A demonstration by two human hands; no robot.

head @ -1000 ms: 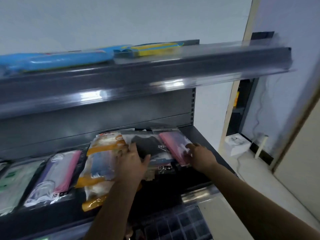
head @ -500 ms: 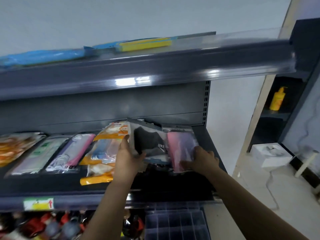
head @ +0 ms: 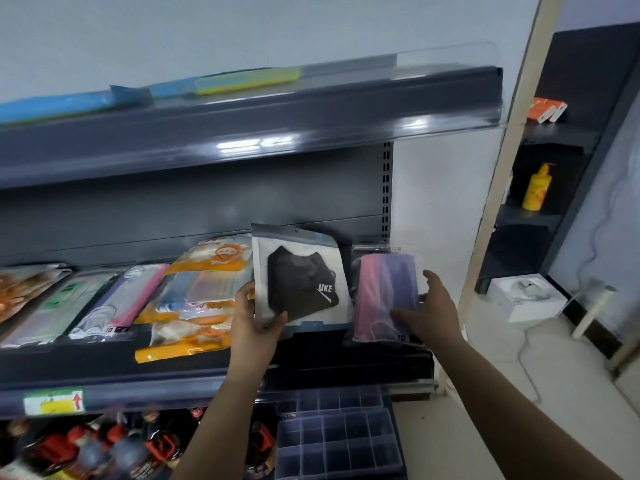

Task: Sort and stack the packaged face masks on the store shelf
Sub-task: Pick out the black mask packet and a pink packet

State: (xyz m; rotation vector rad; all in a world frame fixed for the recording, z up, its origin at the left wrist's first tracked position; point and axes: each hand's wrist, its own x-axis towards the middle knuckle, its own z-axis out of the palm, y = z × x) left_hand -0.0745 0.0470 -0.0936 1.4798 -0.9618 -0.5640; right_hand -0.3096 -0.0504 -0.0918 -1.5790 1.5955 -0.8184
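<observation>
My left hand (head: 256,318) grips the lower left corner of a clear pack with a black mask (head: 300,278), lifted upright above the dark shelf (head: 173,379). To its right lies a pink-and-purple mask pack (head: 384,296), and my right hand (head: 427,311) rests on its right side with fingers spread. Orange cartoon mask packs (head: 204,289) lie left of my left hand. Further left sit a pink-and-white pack (head: 117,303) and a green-and-white pack (head: 55,306).
An upper shelf (head: 277,116) overhangs, with blue and yellow packets (head: 242,81) on it. Below are a dark divided tray (head: 336,438) and red bottles (head: 104,441). A side unit holds a yellow pump bottle (head: 536,188). A white box (head: 526,297) sits on the floor.
My left hand has lifted the black mask pack from lying flat to standing upright. My right hand stays on the pink-and-purple pack. The view has tilted up and back.
</observation>
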